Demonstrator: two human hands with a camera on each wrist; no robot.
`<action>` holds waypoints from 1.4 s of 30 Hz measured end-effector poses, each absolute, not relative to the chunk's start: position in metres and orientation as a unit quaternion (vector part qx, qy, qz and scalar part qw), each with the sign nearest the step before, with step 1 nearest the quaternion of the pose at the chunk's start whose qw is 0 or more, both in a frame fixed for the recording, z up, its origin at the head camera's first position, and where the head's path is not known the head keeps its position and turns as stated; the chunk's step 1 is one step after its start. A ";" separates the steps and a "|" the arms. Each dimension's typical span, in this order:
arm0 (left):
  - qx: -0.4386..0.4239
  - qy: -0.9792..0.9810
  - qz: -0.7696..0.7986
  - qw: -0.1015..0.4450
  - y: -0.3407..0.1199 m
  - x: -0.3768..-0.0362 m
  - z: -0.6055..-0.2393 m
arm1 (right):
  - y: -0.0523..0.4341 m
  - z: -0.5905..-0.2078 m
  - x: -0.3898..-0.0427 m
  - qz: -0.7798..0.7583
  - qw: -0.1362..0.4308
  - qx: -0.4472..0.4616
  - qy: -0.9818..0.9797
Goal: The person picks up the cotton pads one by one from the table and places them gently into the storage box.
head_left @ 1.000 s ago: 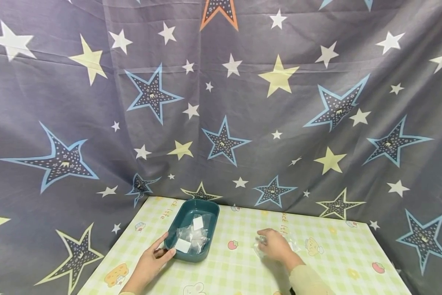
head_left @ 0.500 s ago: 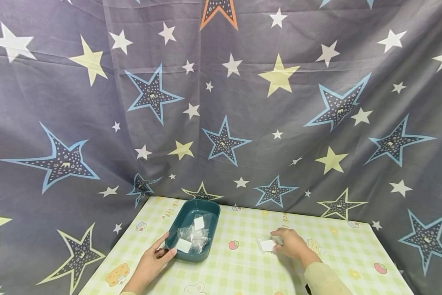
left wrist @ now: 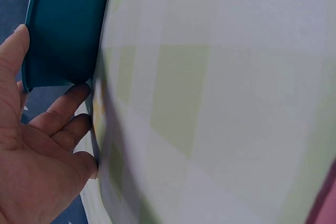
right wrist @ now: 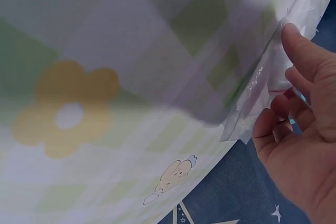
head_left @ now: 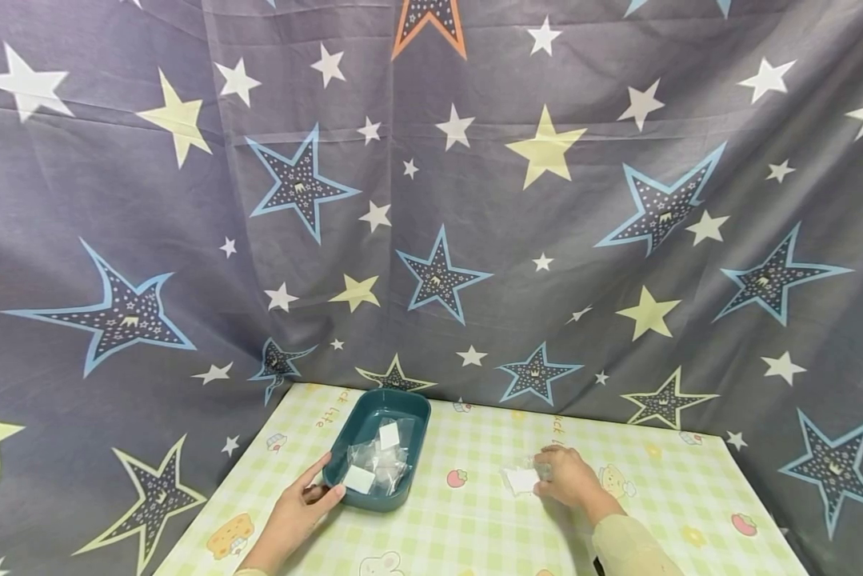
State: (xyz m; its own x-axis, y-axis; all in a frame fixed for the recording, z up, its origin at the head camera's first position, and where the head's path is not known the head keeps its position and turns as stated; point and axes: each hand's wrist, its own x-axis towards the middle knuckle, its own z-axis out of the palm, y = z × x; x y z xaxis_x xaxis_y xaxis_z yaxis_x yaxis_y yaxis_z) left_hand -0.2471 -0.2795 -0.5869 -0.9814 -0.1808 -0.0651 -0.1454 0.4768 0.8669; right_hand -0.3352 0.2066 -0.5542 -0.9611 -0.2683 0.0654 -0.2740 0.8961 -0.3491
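A: Hand status. The left hand (head_left: 297,512) is resting on the table by the near left corner of the teal tray (head_left: 411,406). Its thumb is lying along the tray's rim, and its fingers (left wrist: 63,106) are lying loosely bent against the tray's outer wall. The right hand (head_left: 568,478) is lying on the table with its fingertips (right wrist: 296,43) touching a clear plastic packet (head_left: 523,480).

B: Is the right hand pinching the packet?

A: The right wrist view is showing the fingers bent over the packet's crinkled edge (right wrist: 262,85), with the thumb on the film. Whether the packet is lifting off the cloth cannot be told.

B: Location of the packet?

A: It is lying flat on the checked tablecloth (head_left: 467,520), right of centre, just left of the right hand. A white square is showing inside it. It is lying well apart from the tray.

B: Tray contents?

A: Several more clear packets (head_left: 377,464) with white squares are lying piled in the tray. The tray is sitting at the left rear of the table.

B: Surroundings?

A: A grey star-printed curtain (head_left: 431,200) is hanging behind and around the table. The right forearm is wearing a pale yellow sleeve (head_left: 629,548).
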 end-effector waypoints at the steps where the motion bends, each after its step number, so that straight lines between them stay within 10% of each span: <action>1: 0.095 -0.859 -0.503 0.018 -0.279 -0.247 -0.587 | 0.206 -0.555 -0.336 0.178 0.013 0.139 -0.974; 42: 0.098 -0.860 -0.500 0.013 -0.280 -0.248 -0.586 | 0.190 -0.543 -0.332 0.275 0.007 0.220 -0.936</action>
